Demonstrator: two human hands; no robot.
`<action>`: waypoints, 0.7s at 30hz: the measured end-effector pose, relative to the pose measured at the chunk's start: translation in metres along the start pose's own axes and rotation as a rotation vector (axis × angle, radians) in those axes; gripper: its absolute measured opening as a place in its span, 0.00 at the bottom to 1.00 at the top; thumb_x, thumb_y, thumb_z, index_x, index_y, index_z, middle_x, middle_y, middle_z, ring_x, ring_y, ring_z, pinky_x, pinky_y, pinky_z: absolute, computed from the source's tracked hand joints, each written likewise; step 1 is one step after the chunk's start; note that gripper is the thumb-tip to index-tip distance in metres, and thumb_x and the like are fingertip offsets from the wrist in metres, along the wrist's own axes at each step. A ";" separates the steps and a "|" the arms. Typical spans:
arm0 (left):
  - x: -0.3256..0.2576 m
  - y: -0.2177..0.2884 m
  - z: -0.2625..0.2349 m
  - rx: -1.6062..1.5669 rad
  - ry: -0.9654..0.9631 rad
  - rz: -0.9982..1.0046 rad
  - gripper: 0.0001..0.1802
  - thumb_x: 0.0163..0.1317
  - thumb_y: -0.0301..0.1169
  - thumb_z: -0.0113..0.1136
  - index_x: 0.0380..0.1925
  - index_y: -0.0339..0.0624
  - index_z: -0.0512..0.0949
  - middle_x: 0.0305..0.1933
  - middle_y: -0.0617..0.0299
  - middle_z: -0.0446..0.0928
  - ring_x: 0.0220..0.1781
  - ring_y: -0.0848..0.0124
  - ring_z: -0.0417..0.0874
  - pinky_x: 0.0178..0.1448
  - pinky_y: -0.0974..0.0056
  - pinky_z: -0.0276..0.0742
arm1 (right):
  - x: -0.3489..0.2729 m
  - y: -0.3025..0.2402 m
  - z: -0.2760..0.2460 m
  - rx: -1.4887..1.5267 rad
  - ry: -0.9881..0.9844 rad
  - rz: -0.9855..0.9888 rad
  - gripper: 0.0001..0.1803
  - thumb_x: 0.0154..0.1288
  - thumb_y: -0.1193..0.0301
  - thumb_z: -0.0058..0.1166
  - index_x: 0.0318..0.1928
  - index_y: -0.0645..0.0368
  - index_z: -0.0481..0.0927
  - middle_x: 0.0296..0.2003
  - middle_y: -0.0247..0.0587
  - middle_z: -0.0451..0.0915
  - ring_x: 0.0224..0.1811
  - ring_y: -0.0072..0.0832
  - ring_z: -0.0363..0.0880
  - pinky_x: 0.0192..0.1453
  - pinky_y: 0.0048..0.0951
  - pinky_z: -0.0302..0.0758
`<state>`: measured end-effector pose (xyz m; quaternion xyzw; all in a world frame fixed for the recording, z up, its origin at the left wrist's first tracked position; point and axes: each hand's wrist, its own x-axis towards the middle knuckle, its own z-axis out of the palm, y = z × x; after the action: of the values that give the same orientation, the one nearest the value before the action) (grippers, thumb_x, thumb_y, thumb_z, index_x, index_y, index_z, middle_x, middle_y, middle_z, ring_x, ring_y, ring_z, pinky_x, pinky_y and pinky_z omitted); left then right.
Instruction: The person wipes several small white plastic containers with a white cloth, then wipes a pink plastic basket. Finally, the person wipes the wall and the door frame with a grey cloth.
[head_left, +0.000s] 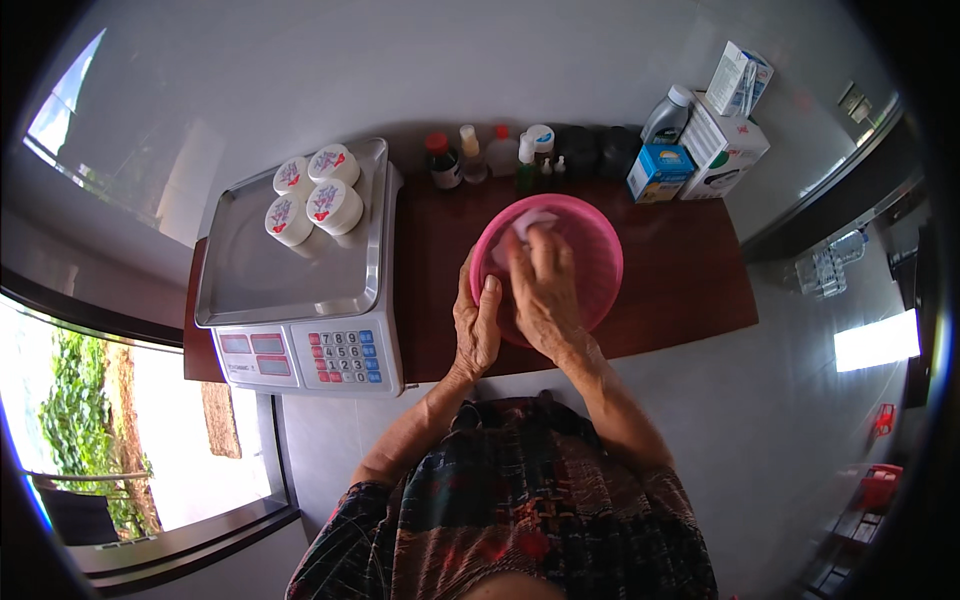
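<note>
- Steadying the round pink plastic bowl (613, 240), your left hand (478, 320) grasps its near-left rim, thumb to the inner side, fingers outside.
- Your right hand (548, 295) reaches into the bowl, its fingers bent over a pale, whitish piece (538, 218) by the far wall; blur prevents telling whether they pinch it or merely press on it.
- The bowl stands on a dark reddish-brown wooden tabletop (680, 270), to the right of a white electronic scale (298, 355) whose steel tray (250, 270) bears four round white lidded tubs (335, 205).
- Possible fault, sliding: a hard push by your right hand, with your left bracing one side only, could turn the bowl or drive it into the row of small bottles (526, 165) behind, toppling them.
- Possible fault, falling: a strong pull toward your body could bring the bowl over the near edge, close to its near rim.
- Room for moving: the widest stretch of tabletop lies to your right, in front of the blue carton (660, 172); a narrower strip separates bowl and scale; the bottles limit travel away from you.
</note>
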<state>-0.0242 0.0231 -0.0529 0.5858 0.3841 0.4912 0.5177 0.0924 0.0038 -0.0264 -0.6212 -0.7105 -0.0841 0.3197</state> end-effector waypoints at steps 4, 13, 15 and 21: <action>-0.002 0.000 0.001 -0.074 -0.002 0.008 0.25 0.70 0.38 0.45 0.63 0.39 0.62 0.57 0.53 0.71 0.59 0.66 0.70 0.64 0.63 0.62 | -0.019 -0.001 -0.003 0.322 -0.172 -0.089 0.19 0.47 0.82 0.56 0.44 0.69 0.77 0.52 0.46 0.69 0.58 0.46 0.63 0.59 0.44 0.67; -0.001 -0.013 0.001 -0.077 0.017 0.013 0.22 0.70 0.34 0.45 0.62 0.40 0.63 0.49 0.56 0.75 0.49 0.71 0.75 0.56 0.67 0.69 | -0.011 0.014 -0.043 0.059 0.065 0.160 0.18 0.56 0.82 0.53 0.49 0.60 0.76 0.47 0.47 0.70 0.46 0.44 0.72 0.46 0.40 0.75; -0.003 -0.003 0.004 -0.064 0.031 0.066 0.22 0.70 0.34 0.45 0.62 0.40 0.63 0.49 0.56 0.74 0.48 0.73 0.75 0.54 0.69 0.70 | -0.004 0.014 -0.028 -0.018 0.115 0.109 0.21 0.54 0.83 0.53 0.51 0.60 0.75 0.49 0.48 0.69 0.48 0.45 0.71 0.46 0.41 0.74; 0.000 -0.012 -0.004 -0.012 0.102 0.141 0.22 0.71 0.34 0.45 0.63 0.40 0.63 0.59 0.52 0.70 0.60 0.64 0.71 0.63 0.62 0.65 | -0.030 -0.012 -0.021 0.189 -0.302 0.014 0.13 0.51 0.83 0.53 0.39 0.62 0.79 0.43 0.42 0.73 0.42 0.41 0.74 0.44 0.37 0.78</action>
<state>-0.0276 0.0263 -0.0651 0.5825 0.3647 0.5578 0.4653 0.0895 -0.0349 -0.0233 -0.5988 -0.7510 0.0794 0.2668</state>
